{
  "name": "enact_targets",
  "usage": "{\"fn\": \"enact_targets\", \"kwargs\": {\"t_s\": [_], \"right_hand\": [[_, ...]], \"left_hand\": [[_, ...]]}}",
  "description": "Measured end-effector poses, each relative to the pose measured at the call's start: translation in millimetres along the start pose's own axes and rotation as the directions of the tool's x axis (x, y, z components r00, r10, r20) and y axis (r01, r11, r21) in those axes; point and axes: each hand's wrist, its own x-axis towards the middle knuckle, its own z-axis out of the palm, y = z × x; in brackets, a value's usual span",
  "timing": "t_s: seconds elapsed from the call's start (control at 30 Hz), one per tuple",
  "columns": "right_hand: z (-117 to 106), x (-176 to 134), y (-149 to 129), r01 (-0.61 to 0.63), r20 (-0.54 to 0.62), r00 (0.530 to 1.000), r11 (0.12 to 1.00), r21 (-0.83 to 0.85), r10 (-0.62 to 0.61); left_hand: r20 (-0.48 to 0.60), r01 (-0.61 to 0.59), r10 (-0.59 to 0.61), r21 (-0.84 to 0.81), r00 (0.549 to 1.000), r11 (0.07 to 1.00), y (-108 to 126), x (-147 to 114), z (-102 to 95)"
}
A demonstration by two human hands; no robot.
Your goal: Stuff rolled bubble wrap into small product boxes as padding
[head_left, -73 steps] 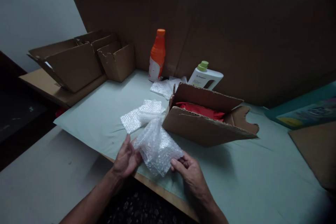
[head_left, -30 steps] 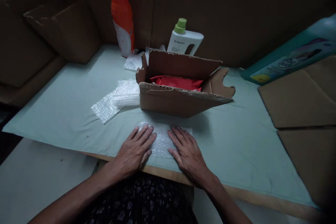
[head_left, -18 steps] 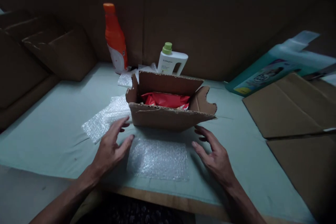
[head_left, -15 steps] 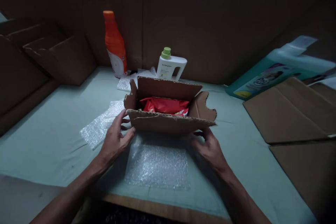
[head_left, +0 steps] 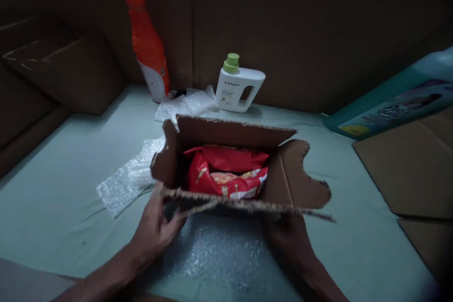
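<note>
An open cardboard box (head_left: 235,127) with ragged flaps stands in front of me, holding a red packet (head_left: 230,158) with a food picture on it. My left hand (head_left: 157,226) grips the box's near left corner, thumb in front and fingers round the side. At the near right, my right hand (head_left: 288,236) is against the box under the front flap, its fingers mostly hidden. A flat sheet of bubble wrap (head_left: 222,255) lies on the cloth just below the box, between my wrists.
Behind the box stand a white bottle (head_left: 237,87) with a green cap and an orange bottle (head_left: 150,52). More bubble wrap (head_left: 129,177) lies left. A large teal jug (head_left: 392,99) and flattened cardboard (head_left: 406,170) are at right, cardboard boxes (head_left: 74,75) at left.
The box has come closer to me and tips so that more of the red packet shows. My hands have closed in on its near corners. The view has shifted nearer.
</note>
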Motion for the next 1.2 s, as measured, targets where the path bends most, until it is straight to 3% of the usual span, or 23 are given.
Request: {"fn": "enact_targets", "kwargs": {"t_s": [0.07,0.13,0.2,0.27,0.33,0.4,0.5,0.57,0.6,0.67,0.73,0.8,0.87,0.93,1.0,1.1,1.2], "right_hand": [[-1.3,23.2,-8.0,-0.048,-0.039,0.998,0.999,-0.013,0.048],[-7.2,45.9,-13.2,-0.09,-0.067,0.994,0.996,-0.018,0.089],[-17.4,56.4,-14.8,-0.066,-0.086,0.994,0.997,-0.04,0.062],[-27.5,47.9,-17.0,0.0,-0.144,0.989,0.992,-0.127,-0.018],[-29.7,23.7,-25.2,0.083,-0.202,0.97,0.965,-0.25,-0.136],[-19.0,-6.3,-39.3,0.22,-0.154,0.948,0.924,-0.314,-0.278],[10.8,-42.6,-56.9,0.487,0.15,0.873,0.835,-0.255,-0.463],[22.0,-56.5,-56.5,0.563,0.306,0.814,0.8,-0.207,-0.493],[21.5,-60.8,-52.4,0.553,0.328,0.816,0.808,-0.203,-0.476],[9.5,-65.3,-40.2,0.461,0.266,0.876,0.86,-0.22,-0.402],[-8.5,-64.8,-29.0,0.339,0.168,0.938,0.908,-0.248,-0.304],[-20.1,-59.7,-23.7,0.278,0.123,0.96,0.921,-0.274,-0.253],[-19.0,-51.4,-23.9,0.266,0.135,0.963,0.916,-0.299,-0.235],[-8.1,-42.1,-26.8,0.254,0.16,0.964,0.908,-0.333,-0.211],[4.0,-35.6,-30.2,0.25,0.174,0.964,0.905,-0.343,-0.2],[8.8,-38.2,-36.3,0.233,0.171,0.966,0.936,-0.265,-0.193],[-3.3,-57.1,-44.7,0.081,0.186,0.981,0.988,-0.129,-0.056]], "left_hand": [[-0.014,0.013,-0.014,-0.12,1.0,0.993,9.1,39.8,3.2],[0.067,0.012,0.001,-0.199,0.998,0.98,15.0,71.8,2.2],[0.071,-0.01,0.024,-0.183,0.997,0.983,19.4,85.1,-4.8],[-0.005,-0.058,0.058,-0.094,0.998,0.994,24.7,76.8,-15.6],[-0.05,-0.139,0.14,0.014,0.989,0.99,31.0,52.4,-24.8],[0.064,-0.274,0.27,0.073,0.961,0.959,35.4,22.3,-26.9],[0.344,-0.433,0.384,0.076,0.857,0.898,30.9,-11.7,-17.7],[0.446,-0.446,0.376,0.059,0.812,0.893,20.7,-20.1,-13.0],[0.473,-0.439,0.373,0.033,0.798,0.898,14.9,-20.8,-13.4],[0.495,-0.421,0.39,-0.052,0.776,0.905,4.5,-18.7,-18.9],[0.437,-0.415,0.411,-0.092,0.8,0.905,-2.1,-17.0,-26.5],[0.307,-0.395,0.381,-0.018,0.872,0.919,-4.7,-18.4,-30.4],[0.196,-0.321,0.292,0.139,0.936,0.937,-4.7,-22.9,-28.9],[0.143,-0.231,0.197,0.285,0.97,0.93,-3.4,-29.5,-24.0],[0.119,-0.18,0.146,0.369,0.982,0.912,-1.4,-37.0,-18.8],[0.101,-0.15,0.121,0.363,0.987,0.92,2.4,-45.4,-15.4],[0.113,-0.132,0.101,0.309,0.988,0.942,7.1,-38.8,-15.9]]}}
